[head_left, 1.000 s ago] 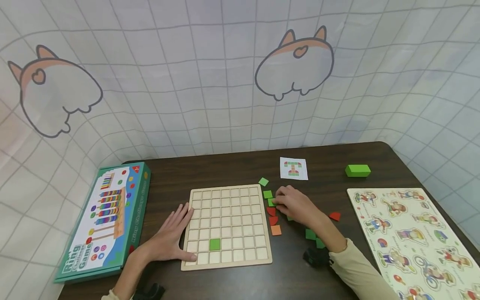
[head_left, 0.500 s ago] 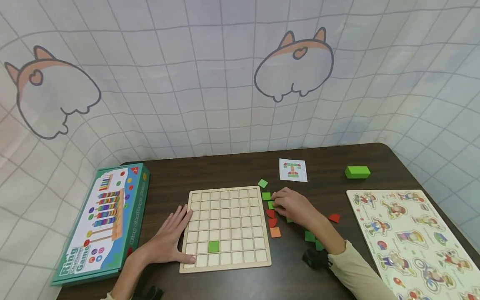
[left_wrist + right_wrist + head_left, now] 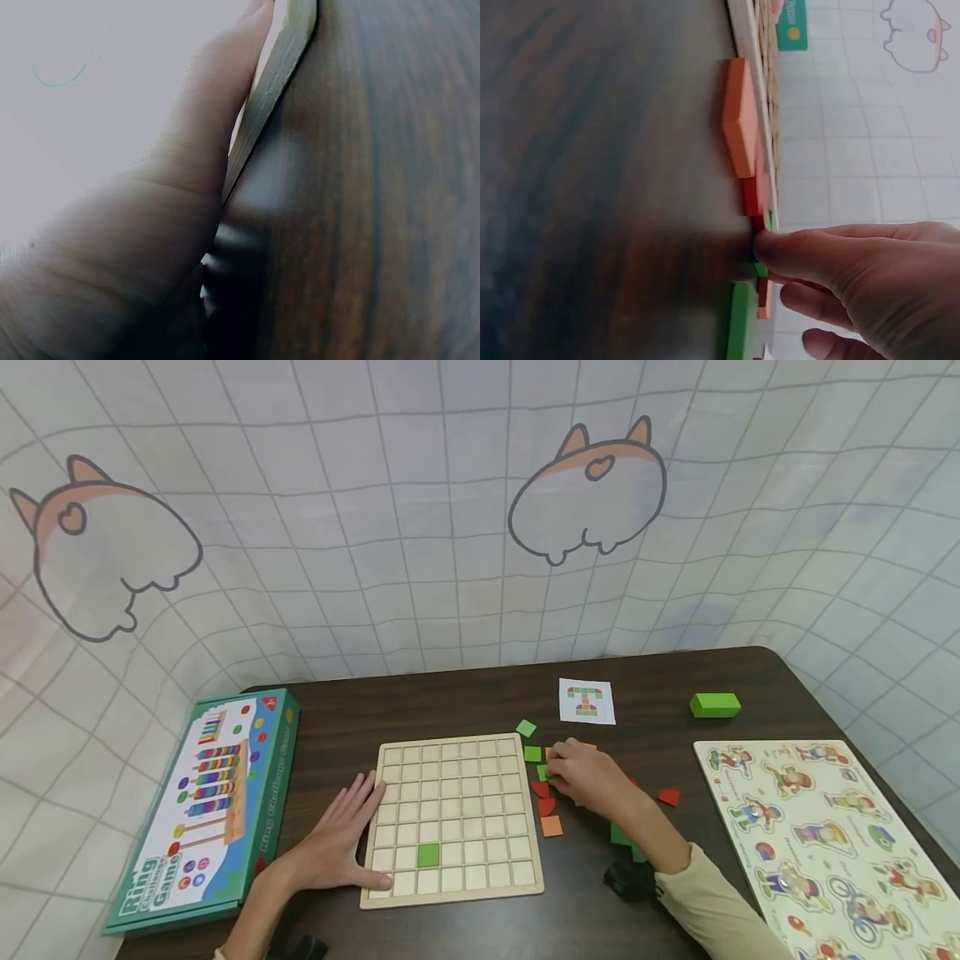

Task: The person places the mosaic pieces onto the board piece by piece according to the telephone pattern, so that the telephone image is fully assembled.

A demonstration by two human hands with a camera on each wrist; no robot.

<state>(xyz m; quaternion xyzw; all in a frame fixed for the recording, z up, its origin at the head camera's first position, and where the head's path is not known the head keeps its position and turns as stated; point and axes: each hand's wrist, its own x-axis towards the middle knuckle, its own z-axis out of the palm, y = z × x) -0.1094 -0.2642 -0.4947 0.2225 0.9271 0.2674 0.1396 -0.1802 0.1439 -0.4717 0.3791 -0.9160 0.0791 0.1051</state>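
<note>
In the head view, resting the left hand [image 3: 339,839] relaxed and spread on the left edge of the wooden grid board [image 3: 472,807], with nothing grasped. Showing 1 green square tile [image 3: 428,855] in the board, 3rd cell from the left, 2nd row from the near edge. Bending the fingers of the right hand [image 3: 588,775] down to the loose pieces just beyond the board's right edge — being unable to tell whether pinching 1 of them or merely touching. Seeing beside that edge 2 loose green squares [image 3: 532,753], 2 red rounded pieces [image 3: 543,807] and 1 orange square [image 3: 551,826], with more green pieces [image 3: 619,833] partly under the right forearm and 1 red wedge-like piece [image 3: 669,797] to its right. Finding the white pattern card [image 3: 587,702] beyond the right hand, the green rectangular block [image 3: 715,706] farther right, the wooden figure puzzle [image 3: 825,860] at far right and the Ring Challenge Game box [image 3: 202,802] at far left — all lying on the dark wood-grain table [image 3: 450,935].

In the left wrist view, touching the board's pale edge with the thumb side of the left hand.

In the right wrist view, lowering the thumb against or just beside a green piece, near the red and orange ones; again being unable to tell the grasp.
</note>
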